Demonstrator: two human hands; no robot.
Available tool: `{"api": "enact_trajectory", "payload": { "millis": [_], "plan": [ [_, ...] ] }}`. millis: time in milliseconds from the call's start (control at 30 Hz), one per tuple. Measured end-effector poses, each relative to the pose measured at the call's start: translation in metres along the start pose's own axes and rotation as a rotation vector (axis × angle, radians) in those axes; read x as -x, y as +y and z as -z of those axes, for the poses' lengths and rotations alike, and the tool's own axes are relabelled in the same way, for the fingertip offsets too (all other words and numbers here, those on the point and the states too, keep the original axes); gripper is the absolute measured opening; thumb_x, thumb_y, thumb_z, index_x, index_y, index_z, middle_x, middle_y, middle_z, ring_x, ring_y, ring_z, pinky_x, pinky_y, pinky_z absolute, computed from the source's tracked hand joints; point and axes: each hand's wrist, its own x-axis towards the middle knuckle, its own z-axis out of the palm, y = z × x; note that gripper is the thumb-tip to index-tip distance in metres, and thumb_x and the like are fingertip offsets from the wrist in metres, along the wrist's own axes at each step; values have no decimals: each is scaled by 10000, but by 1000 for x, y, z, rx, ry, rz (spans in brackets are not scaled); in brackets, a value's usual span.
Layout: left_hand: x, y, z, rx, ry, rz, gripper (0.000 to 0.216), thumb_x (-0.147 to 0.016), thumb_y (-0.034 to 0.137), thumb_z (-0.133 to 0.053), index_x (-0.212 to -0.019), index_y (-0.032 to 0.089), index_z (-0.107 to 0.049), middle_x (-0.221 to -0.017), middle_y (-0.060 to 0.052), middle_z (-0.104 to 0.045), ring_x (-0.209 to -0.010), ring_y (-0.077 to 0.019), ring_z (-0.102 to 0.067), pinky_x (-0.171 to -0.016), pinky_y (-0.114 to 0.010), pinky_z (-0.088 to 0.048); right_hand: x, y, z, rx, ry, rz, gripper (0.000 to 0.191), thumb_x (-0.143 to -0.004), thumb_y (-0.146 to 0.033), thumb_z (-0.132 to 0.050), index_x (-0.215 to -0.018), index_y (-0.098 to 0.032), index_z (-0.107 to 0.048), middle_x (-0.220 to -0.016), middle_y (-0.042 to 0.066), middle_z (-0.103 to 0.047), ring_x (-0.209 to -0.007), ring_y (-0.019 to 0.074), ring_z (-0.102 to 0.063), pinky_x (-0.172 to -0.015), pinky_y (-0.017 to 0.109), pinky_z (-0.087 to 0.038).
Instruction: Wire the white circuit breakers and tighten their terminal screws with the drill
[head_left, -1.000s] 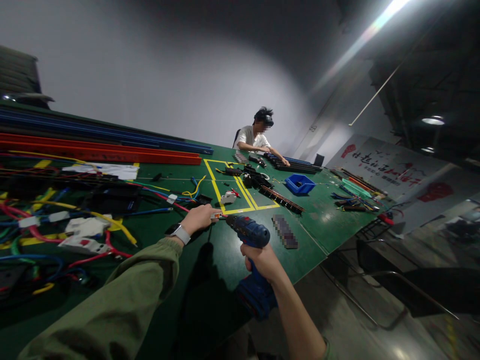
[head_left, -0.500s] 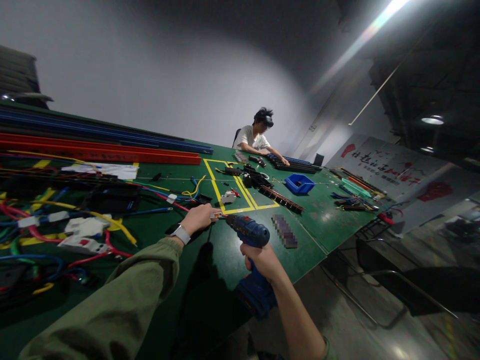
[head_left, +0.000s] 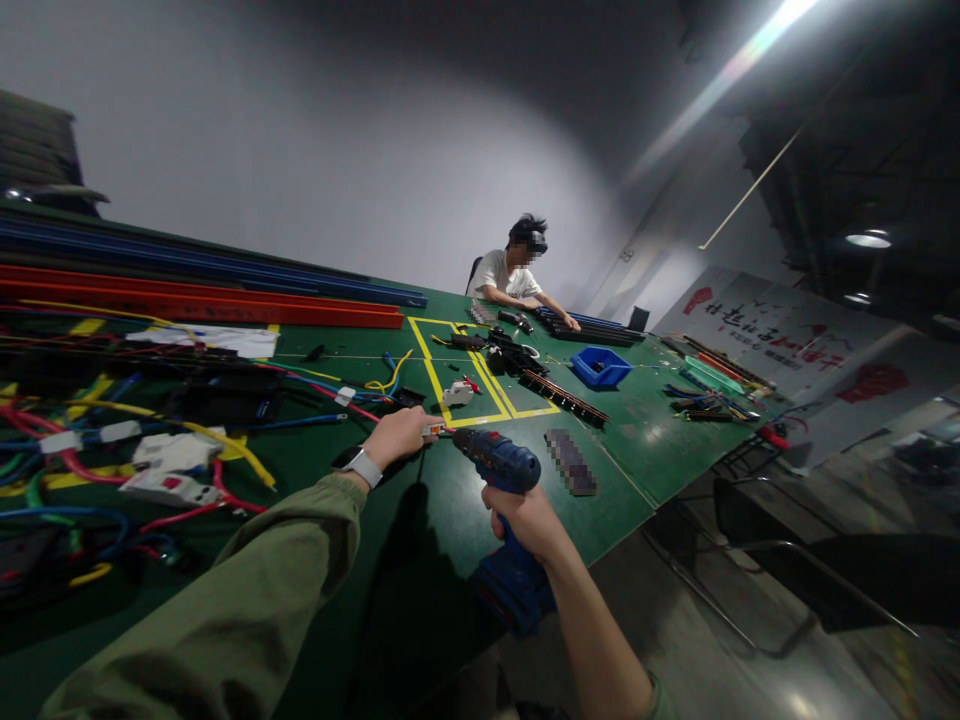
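My right hand (head_left: 526,521) is wrapped round the grip of a blue cordless drill (head_left: 504,520), its nose pointing left. The drill's tip meets a small white part (head_left: 433,430) pinched in my left hand (head_left: 401,435), just above the green table (head_left: 465,500). My left wrist carries a watch with a pale band (head_left: 358,465), and the sleeve is olive green. A white circuit breaker (head_left: 457,394) lies just beyond my left hand, on the yellow tape outline (head_left: 480,385).
Tangled red, yellow and blue wires with white breakers (head_left: 161,470) cover the table's left. Long red and blue rails (head_left: 225,300) lie at the back. Another person (head_left: 514,275) sits at the far end near a blue bin (head_left: 600,367). Black chairs (head_left: 795,570) stand right.
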Motion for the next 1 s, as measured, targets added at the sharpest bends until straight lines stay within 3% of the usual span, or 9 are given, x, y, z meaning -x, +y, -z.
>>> {"api": "enact_trajectory", "payload": {
  "millis": [1000],
  "plan": [
    [3,3,5,29,10,6,445,-848,469,-561,-1291,441,-573,-1083,-81,-638,-1041,-270,-608,-796,-294,-462,-1,-1,-2,-9,8,-15,82,-692,-228,-578,-642,-177,-538,-405,-38,-496,-391,103,-451,-469,228,-381]
  ]
}}
